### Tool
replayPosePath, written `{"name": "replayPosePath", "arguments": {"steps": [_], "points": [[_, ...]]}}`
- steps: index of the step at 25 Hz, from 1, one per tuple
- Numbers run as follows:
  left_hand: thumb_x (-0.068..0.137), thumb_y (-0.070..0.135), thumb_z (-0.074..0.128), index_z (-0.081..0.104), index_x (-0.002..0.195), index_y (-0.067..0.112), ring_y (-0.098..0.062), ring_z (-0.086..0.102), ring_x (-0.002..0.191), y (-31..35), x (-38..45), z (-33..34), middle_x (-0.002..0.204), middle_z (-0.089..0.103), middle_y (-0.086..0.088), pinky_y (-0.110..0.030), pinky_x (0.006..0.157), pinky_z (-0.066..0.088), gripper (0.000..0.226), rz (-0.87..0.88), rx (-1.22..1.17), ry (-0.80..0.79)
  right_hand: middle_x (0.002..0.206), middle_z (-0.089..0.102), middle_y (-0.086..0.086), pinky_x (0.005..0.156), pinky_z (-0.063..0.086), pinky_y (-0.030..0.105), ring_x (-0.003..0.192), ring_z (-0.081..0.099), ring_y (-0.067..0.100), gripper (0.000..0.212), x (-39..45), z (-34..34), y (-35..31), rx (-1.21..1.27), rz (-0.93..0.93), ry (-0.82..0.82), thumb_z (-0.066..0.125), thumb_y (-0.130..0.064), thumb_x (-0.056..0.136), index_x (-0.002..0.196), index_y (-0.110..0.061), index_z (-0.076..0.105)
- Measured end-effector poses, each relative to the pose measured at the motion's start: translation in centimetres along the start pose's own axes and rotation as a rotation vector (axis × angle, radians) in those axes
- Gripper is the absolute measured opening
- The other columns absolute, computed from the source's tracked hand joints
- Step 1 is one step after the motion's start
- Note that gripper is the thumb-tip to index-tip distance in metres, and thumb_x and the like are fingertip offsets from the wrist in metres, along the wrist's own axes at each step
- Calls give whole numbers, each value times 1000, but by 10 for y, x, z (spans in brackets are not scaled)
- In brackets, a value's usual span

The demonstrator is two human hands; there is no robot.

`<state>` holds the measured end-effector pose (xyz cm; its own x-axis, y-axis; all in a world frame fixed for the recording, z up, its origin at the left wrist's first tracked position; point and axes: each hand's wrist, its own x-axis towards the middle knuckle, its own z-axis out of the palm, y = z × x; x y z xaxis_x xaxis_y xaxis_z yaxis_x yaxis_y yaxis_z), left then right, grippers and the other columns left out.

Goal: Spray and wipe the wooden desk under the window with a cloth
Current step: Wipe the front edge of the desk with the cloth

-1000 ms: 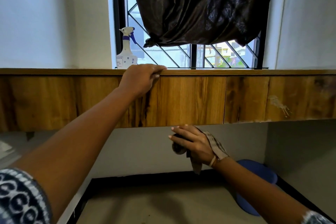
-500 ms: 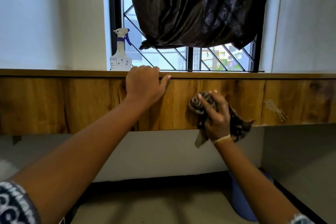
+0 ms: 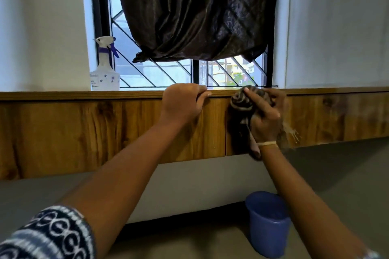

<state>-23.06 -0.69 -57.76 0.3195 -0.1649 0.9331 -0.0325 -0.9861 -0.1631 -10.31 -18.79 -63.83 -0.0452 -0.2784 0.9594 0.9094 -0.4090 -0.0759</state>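
The wooden desk (image 3: 84,132) runs across the view under the window, seen from below its top edge, so only the front panel shows. My left hand (image 3: 183,105) hooks its fingers over the desk's top edge near the middle. My right hand (image 3: 265,118) holds a bunched brown striped cloth (image 3: 242,103) pressed against the front panel just below the top edge, right of the left hand. A white spray bottle (image 3: 105,69) with a purple trigger stands on the desk top at the window's left side.
A dark curtain (image 3: 200,12) is knotted up over the barred window. A blue plastic bucket (image 3: 267,223) stands on the floor under the desk, below my right arm. A pale stain (image 3: 292,132) marks the panel right of the cloth. White walls flank the window.
My right hand rose with the cloth from under the desk up the front panel to near its top edge. My left hand stayed gripping the edge. The view tilted down, showing the bucket.
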Motion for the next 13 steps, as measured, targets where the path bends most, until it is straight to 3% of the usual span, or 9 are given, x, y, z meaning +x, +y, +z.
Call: {"name": "replayPosePath", "arguments": {"steps": [3,5,10,13], "points": [[91,46,52,74,105,22,-20,70,78,2,0,3,91,76,0,-27,67,49,35,29,22,41,119,51,7,91,46,42,107,48,31,51,-2,24,0,28,31,-16,64,12,75,113,-21,71],[90,45,54,74,104,22,-21,71,79,2,0,4,92,76,0,-27,67,48,34,21,25,59,119,52,8,90,42,32,103,49,33,47,-38,20,-6,-13,-49,-31,65,9,78,113,-21,71],[91,47,52,72,109,24,-21,69,87,9,1,-1,97,75,-1,-30,76,48,36,-45,-6,21,118,47,8,77,49,43,97,50,33,45,-117,-22,-19,-70,-236,-288,74,-6,78,117,-26,67],[92,46,52,72,111,24,-22,68,89,12,-2,1,99,75,-1,-30,78,46,35,-63,-14,32,119,44,8,80,47,38,100,48,34,36,-86,-26,-29,-35,-212,-237,67,-12,84,117,-26,68]]}}
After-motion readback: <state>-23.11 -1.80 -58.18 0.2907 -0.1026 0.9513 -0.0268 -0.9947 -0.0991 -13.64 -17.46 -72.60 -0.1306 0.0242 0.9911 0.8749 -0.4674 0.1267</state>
